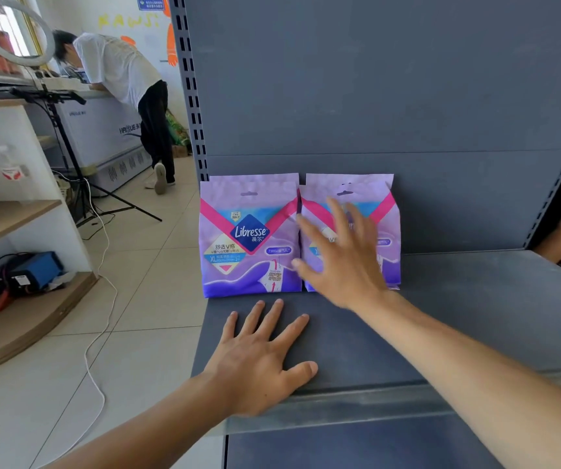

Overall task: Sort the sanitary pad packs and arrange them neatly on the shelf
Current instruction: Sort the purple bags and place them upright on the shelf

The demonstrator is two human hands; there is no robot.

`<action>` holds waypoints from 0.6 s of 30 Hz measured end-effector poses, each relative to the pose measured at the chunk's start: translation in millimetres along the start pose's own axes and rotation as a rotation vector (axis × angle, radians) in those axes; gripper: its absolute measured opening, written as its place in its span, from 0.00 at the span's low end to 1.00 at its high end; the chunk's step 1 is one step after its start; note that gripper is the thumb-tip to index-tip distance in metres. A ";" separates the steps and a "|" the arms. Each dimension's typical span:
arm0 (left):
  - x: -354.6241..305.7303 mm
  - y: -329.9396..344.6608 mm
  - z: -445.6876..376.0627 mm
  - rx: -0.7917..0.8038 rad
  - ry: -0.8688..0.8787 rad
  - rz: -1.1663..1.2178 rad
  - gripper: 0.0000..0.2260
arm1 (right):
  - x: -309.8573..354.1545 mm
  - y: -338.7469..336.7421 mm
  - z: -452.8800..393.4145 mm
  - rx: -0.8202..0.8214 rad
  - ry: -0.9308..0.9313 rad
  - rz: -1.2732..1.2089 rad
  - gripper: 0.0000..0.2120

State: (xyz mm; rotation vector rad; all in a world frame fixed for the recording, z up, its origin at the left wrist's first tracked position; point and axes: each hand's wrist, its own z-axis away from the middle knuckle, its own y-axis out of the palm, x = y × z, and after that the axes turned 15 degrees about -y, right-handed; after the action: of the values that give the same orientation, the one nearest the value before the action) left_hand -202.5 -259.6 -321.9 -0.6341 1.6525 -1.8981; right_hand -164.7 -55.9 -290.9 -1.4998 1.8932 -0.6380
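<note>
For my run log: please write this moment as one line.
left hand: flat on shelf | right hand: open, at right pack | left pack: upright beside it

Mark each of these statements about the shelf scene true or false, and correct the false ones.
1. Two purple pad packs stand upright side by side against the shelf's back panel. True: the left pack and the right pack stand on the shelf.
2. The left hand grips the left pack. False: the left hand lies flat on the shelf, in front of the packs.
3. The right hand is spread open in front of the right pack. True: the right hand has straight fingers.
4. The packs lie stacked one on top of the other. False: they stand next to each other.
5. A tripod stands on the tiled floor left of the shelf. True: the tripod.
</note>
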 end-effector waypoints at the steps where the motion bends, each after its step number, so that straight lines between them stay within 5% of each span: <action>1: -0.1 -0.1 -0.3 0.002 0.002 0.000 0.30 | 11.5 3.3 -6.6 0.099 -0.088 0.022 0.32; 6: 0.6 -0.2 -2.2 0.002 0.013 0.017 0.31 | 43.8 21.7 -25.5 0.321 -0.129 0.045 0.36; 18: 0.9 1.4 -4.3 0.023 0.017 0.030 0.31 | 47.5 17.7 -28.2 0.363 -0.092 0.046 0.36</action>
State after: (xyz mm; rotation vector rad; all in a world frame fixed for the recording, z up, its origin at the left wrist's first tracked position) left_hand -205.9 -257.2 -323.9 -0.5822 1.6399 -1.9028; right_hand -204.3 -98.4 -292.7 -1.2281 1.6327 -0.8269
